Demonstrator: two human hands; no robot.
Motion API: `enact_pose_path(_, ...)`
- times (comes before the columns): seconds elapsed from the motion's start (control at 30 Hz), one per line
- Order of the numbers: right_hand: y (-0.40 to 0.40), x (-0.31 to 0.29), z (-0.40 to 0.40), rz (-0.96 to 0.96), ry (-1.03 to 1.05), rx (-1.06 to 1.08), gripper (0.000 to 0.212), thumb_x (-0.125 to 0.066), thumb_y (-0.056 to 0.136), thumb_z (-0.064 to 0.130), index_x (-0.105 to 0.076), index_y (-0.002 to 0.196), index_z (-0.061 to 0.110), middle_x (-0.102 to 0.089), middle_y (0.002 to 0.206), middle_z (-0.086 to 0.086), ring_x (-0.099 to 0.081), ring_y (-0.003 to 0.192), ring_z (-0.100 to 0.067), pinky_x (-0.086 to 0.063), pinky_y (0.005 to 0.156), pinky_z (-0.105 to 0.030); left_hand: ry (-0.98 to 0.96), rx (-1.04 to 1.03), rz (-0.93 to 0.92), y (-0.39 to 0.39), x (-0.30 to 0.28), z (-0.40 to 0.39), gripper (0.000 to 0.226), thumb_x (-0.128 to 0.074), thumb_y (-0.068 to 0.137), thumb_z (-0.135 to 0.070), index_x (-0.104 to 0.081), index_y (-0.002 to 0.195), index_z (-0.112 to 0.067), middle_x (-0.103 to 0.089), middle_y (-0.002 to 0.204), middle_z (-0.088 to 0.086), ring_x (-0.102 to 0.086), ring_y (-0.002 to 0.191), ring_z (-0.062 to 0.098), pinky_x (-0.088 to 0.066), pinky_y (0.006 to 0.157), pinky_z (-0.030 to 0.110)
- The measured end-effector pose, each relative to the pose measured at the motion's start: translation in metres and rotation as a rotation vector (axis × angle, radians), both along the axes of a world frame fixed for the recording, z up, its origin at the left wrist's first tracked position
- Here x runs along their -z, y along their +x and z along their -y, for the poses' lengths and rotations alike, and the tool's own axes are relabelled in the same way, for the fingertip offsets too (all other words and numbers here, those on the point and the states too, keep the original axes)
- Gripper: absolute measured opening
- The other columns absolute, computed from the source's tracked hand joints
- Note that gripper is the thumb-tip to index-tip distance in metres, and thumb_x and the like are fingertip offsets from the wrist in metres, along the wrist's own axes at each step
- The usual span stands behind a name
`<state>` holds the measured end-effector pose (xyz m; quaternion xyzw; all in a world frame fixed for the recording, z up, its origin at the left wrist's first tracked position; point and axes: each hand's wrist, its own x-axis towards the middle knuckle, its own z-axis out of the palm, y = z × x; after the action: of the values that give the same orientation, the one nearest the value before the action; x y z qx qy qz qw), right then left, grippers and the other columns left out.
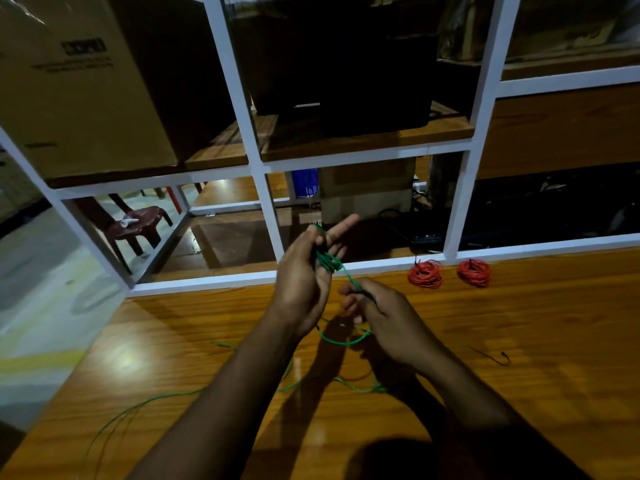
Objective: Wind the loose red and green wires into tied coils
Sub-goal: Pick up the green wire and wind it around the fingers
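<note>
My left hand [304,271] is raised above the wooden table [519,341] and holds a small bundle of green wire [327,261] wound around its fingers. From the bundle a strand runs down to my right hand [377,310], which pinches it. The loose rest of the green wire [156,398] loops under my hands and trails across the table to the lower left. Two red wire coils lie at the table's far edge, one [425,274] left of the other [473,272].
A white-framed shelf [460,202] stands right behind the table, holding a cardboard box [79,84] and dark equipment. A short black wire piece [495,358] lies on the table at the right. A brown plastic chair [138,226] shows through the frame at the left.
</note>
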<state>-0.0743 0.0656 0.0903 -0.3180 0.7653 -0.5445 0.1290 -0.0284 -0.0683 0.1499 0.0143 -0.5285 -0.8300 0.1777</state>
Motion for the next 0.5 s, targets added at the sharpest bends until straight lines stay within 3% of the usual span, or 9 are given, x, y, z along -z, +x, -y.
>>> enact_pose_path(0.1, -0.001, -0.005, -0.003, -0.061, 0.040, -0.049, 0.026, -0.039, 0.108, 0.016, -0.059, 0.121, 0.025, -0.069, 0.086, 0.007, -0.067, 0.072, -0.002, -0.052, 0.065, -0.021, -0.867, -0.265, 0.071, -0.006, 0.017, 0.001, 0.045, -0.024, 0.110, -0.035, -0.063, 0.126, -0.019, -0.063, 0.130, -0.008, -0.054, 0.122, 0.000, -0.044, 0.102, 0.025)
enact_pose_path(0.2, -0.007, -0.006, -0.008, -0.239, 0.103, 0.044, 0.020, -0.043, 0.106, 0.019, -0.062, 0.111, 0.025, -0.067, 0.083, 0.009, -0.066, 0.074, -0.002, -0.054, 0.064, -0.023, -1.368, -0.370, 0.122, -0.013, 0.026, 0.005, 0.034, -0.031, 0.108, -0.039, -0.058, 0.108, -0.017, -0.067, 0.097, -0.001, -0.064, 0.085, 0.013, -0.053, 0.074, 0.041)
enact_pose_path(0.27, -0.010, -0.006, -0.011, -0.313, 0.136, 0.089, 0.019, -0.047, 0.105, 0.021, -0.064, 0.107, 0.027, -0.067, 0.077, 0.009, -0.064, 0.070, -0.002, -0.052, 0.062, -0.024, -1.638, -0.416, 0.082, -0.016, 0.029, 0.011, 0.026, -0.037, 0.107, -0.036, -0.054, 0.099, -0.018, -0.064, 0.084, 0.001, -0.062, 0.071, 0.019, -0.047, 0.063, 0.036)
enact_pose_path(0.33, -0.014, -0.005, -0.014, -0.321, 0.130, 0.125, 0.018, -0.051, 0.103, 0.022, -0.068, 0.103, 0.027, -0.064, 0.068, 0.008, -0.061, 0.062, -0.002, -0.048, 0.058, -0.024, -1.797, -0.366, -0.011, -0.017, 0.029, 0.016, 0.020, -0.043, 0.106, -0.033, -0.053, 0.095, -0.018, -0.062, 0.081, 0.002, -0.060, 0.071, 0.023, -0.035, 0.061, 0.032)
enact_pose_path(0.5, -0.033, -0.009, -0.032, -0.150, 0.096, 0.312, 0.016, -0.056, 0.101, 0.019, -0.066, 0.094, 0.029, -0.065, 0.066, 0.000, -0.063, 0.062, -0.016, -0.054, 0.061, -0.038, -1.788, -0.115, -0.013, -0.017, 0.037, 0.029, 0.024, -0.045, 0.103, -0.041, -0.047, 0.091, -0.022, -0.054, 0.084, -0.003, -0.046, 0.075, 0.013, -0.028, 0.066, 0.028)
